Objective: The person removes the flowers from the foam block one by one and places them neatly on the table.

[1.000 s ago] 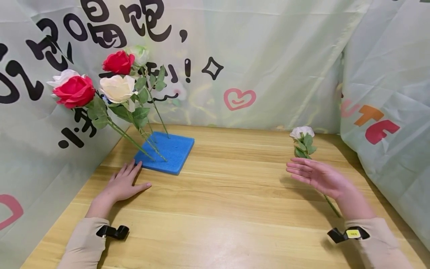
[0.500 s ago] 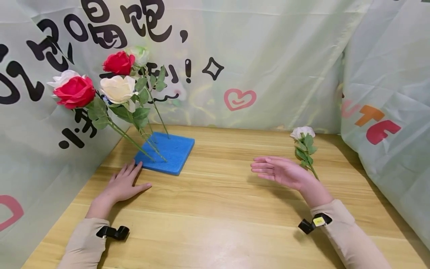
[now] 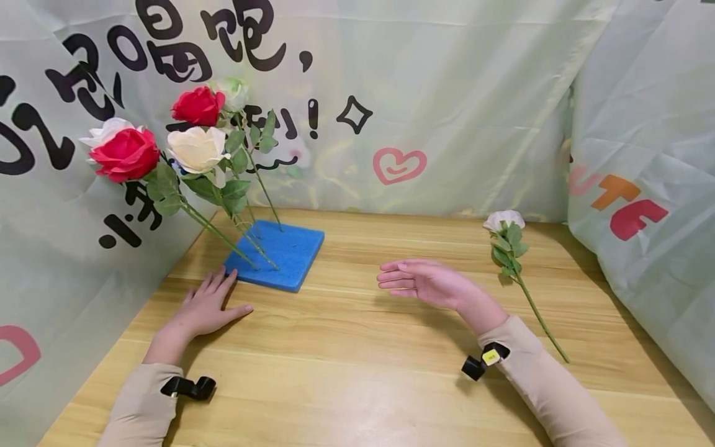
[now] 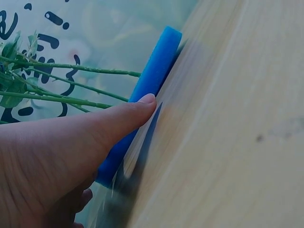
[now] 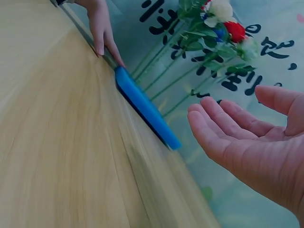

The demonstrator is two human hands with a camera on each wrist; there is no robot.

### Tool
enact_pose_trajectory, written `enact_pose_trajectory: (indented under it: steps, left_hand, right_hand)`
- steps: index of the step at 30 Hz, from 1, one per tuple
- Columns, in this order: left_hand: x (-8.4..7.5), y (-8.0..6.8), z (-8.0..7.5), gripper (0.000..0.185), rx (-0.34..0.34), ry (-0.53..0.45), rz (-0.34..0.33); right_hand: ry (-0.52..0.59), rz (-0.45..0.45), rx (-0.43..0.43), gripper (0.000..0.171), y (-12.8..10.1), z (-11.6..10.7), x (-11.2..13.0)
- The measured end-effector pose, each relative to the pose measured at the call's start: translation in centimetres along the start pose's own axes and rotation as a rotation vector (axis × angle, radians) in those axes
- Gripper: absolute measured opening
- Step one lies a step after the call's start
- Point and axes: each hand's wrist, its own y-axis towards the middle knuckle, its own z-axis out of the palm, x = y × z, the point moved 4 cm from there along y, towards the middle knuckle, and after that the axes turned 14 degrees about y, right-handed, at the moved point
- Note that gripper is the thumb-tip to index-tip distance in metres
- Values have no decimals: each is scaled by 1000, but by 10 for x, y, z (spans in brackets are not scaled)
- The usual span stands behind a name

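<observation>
My left hand (image 3: 205, 305) lies flat on the table with its fingers spread, fingertips right at the near left corner of a blue foam board (image 3: 296, 261). Several artificial roses stand in that board, among them a red rose (image 3: 125, 154), a cream rose (image 3: 197, 149) and a second red rose (image 3: 198, 105) behind. Their green stems (image 4: 85, 69) rise from the foam in the left wrist view. My right hand (image 3: 427, 284) hovers over the middle of the table, fingers extended and holding nothing. To its right a pale pinkish-white rose (image 3: 504, 221) lies on the table.
The wooden table (image 3: 346, 372) is bounded at the back and left by a printed cloth (image 3: 447, 93) with black lettering and a pink heart. Another cloth (image 3: 653, 279) hangs along the right side, its lower edge bulging over the table.
My right hand has moved left from above the lying rose to the middle of the table, uncovering the stem. The left hand stays where it was.
</observation>
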Motion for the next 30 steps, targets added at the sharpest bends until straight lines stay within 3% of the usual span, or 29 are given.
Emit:
enact_pose_trajectory:
  steps: [7,21,30]
  left_hand:
    - [1,3,-1,102,-9,4,2]
    - [-2,4,-5,102,-10,-2,1]
    - [0,3,3,103,-23,14,-1]
  right_hand:
    - [-13,17,-7,49,25,12,-8]
    - [-45,52,66,51,76,44,-14]
    - [23,48,84,49,110,64,-17]
